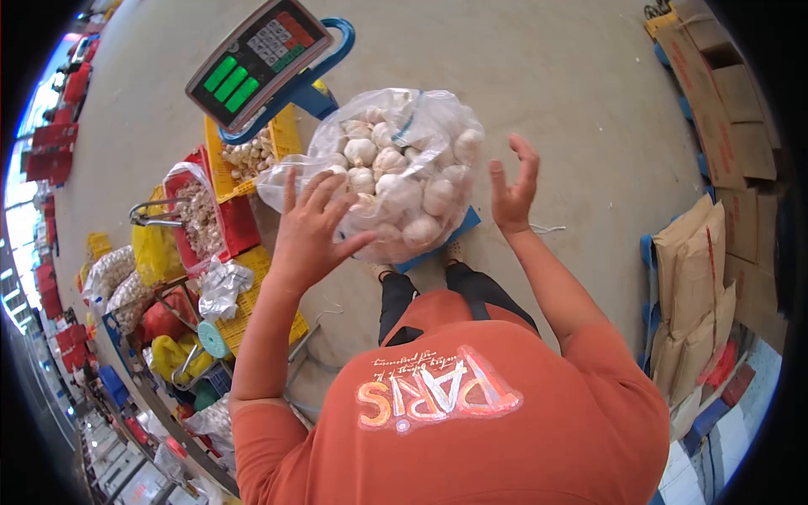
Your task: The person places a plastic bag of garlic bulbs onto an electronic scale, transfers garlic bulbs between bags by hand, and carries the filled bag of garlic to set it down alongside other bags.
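Observation:
A clear plastic bag [396, 177] full of white garlic bulbs stands in front of me on a blue scale, its top partly open. My left hand [316, 223] is at the bag's left side with fingers spread, over or touching the plastic; contact is hard to tell. To the right of the bag, my right hand [515, 187] is raised apart from it, fingers bent and apart, holding nothing. The scale's display [257, 63] rises behind the bag at the upper left, with green lit panels.
At the left are a yellow crate [292, 135] of garlic, a red crate [244, 225], a yellow bag [158, 252] and a metal-framed cart. Cardboard boxes [703, 101] and brown paper sacks [690, 278] line the right side. A white string [549, 229] lies on the floor.

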{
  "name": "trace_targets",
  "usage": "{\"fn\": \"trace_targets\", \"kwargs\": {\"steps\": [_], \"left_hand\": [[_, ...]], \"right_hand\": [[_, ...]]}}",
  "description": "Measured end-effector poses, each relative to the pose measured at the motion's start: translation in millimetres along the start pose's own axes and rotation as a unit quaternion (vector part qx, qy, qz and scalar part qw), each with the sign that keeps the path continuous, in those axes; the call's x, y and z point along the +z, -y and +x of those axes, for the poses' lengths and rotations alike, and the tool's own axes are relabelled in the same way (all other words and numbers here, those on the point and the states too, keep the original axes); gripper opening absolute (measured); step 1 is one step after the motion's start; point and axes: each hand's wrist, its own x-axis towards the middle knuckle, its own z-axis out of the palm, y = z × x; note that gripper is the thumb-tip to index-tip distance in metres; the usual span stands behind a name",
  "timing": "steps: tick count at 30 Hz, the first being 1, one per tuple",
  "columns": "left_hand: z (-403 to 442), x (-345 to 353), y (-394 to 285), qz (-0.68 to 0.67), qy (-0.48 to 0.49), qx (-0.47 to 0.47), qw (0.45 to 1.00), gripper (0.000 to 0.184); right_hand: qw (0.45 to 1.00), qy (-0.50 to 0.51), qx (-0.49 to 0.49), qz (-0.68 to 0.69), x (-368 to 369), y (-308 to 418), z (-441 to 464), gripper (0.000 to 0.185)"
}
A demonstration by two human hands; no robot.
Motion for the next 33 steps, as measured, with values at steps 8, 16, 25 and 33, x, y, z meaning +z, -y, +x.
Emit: {"fn": "trace_targets", "kwargs": {"steps": [8, 16, 25, 33], "left_hand": [[34.9, -2.2, 25.0, 0.093, 0.168, -0.247, 0.95, 0.038], [-4.9, -29.7, 47.6, 0.176, 0.077, -0.214, 0.958, 0.112], [-190.4, 2.7, 28.3, -0.125, -0.266, -0.369, 0.882, 0.048], [-459.4, 195.9, 140.7, -0.555, -0.228, -0.768, 0.225, 0.035]], "right_hand": [[0.887, 0.4, 0.004, 0.23, 56.3, 136.6, 79.2, 0.017], [0.679, 0.659, -0.204, -0.251, 119.5, 112.6, 99.8, 0.048], [0.619, 0.715, -0.313, -0.09, 121.5, 131.3, 90.6, 0.102], [0.666, 0.705, -0.159, -0.184, 126.0, 186.8, 38.4, 0.081]]}}
